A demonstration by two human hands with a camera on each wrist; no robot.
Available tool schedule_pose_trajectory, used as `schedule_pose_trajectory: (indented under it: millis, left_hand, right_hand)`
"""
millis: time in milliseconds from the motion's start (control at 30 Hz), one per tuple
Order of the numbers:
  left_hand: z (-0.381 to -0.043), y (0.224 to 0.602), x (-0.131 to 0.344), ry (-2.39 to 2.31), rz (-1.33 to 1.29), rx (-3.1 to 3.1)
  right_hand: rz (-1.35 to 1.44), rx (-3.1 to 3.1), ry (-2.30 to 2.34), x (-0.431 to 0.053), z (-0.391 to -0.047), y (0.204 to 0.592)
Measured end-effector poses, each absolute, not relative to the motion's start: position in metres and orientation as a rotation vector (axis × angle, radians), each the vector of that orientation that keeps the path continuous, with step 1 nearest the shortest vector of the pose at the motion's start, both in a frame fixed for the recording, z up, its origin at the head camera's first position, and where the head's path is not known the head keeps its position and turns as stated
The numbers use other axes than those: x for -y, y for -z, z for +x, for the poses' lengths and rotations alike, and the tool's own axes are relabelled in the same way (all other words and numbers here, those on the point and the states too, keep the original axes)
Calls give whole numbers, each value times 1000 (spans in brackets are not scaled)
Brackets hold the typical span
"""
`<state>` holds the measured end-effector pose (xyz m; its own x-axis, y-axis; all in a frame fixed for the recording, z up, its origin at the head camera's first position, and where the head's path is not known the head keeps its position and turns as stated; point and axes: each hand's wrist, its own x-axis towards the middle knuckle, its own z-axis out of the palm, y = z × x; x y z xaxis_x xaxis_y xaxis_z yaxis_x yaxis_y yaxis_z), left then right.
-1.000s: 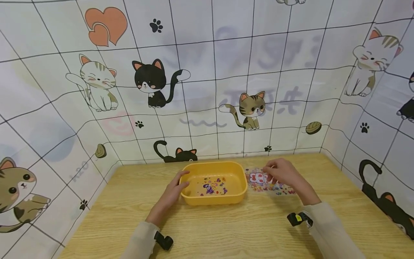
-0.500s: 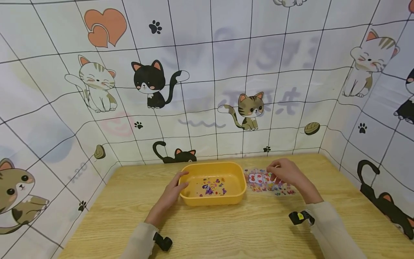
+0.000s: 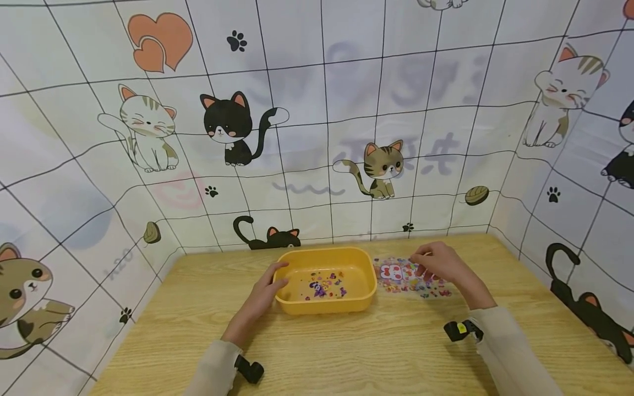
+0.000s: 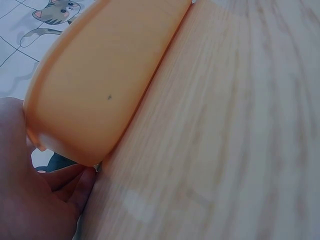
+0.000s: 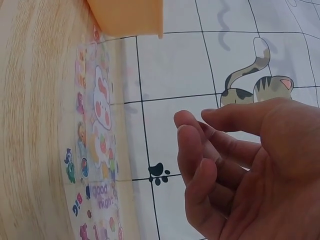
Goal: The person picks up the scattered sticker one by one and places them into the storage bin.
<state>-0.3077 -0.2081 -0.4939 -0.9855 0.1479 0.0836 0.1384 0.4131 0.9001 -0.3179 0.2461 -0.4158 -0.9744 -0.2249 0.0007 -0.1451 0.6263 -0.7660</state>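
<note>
A yellow plastic basin (image 3: 327, 308) stands on the table, with small purple, orange and pink pieces (image 3: 322, 289) scattered over its floor. My left hand (image 3: 257, 300) grips its left end, thumb over the rim; in the left wrist view the fingers (image 4: 75, 182) curl at the lower end wall. Right of the basin lies a see-through sheet of colourful stickers (image 3: 393, 273), with a white bunny face and "good night" lettering in the right wrist view. Above its right part hovers my right hand (image 3: 441, 264), fingers loosely bent, nothing visible between thumb and fingertips (image 5: 190, 137).
The wood-grain table (image 3: 317, 352) reaches back to a white cloth wall (image 3: 307, 137) with a grid and cartoon cats. Similar cloth walls stand at both sides. A small black camera (image 3: 250, 369) sits on the left wrist, another camera (image 3: 460, 331) on the right.
My right hand has shifted slightly to the right over the sticker sheet, showing a little more of it. My left hand and the basin have stayed in place.
</note>
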Motion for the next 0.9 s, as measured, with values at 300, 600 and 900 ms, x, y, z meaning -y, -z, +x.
schedule_pose_trajectory:
  millis: [300,600,900]
  left_hand:
    - [-307,492,207,-1684,291,-2628]
    - [-307,495,210,-1682,268,-2634]
    - [-308,494,209,-1668,270,-2641]
  right_hand:
    - [-310,-2783,1214,-253,-321,421]
    - [-232,-2820,1166,-255,-321,426]
    - [-46,-2997,863,-266,-320,430]
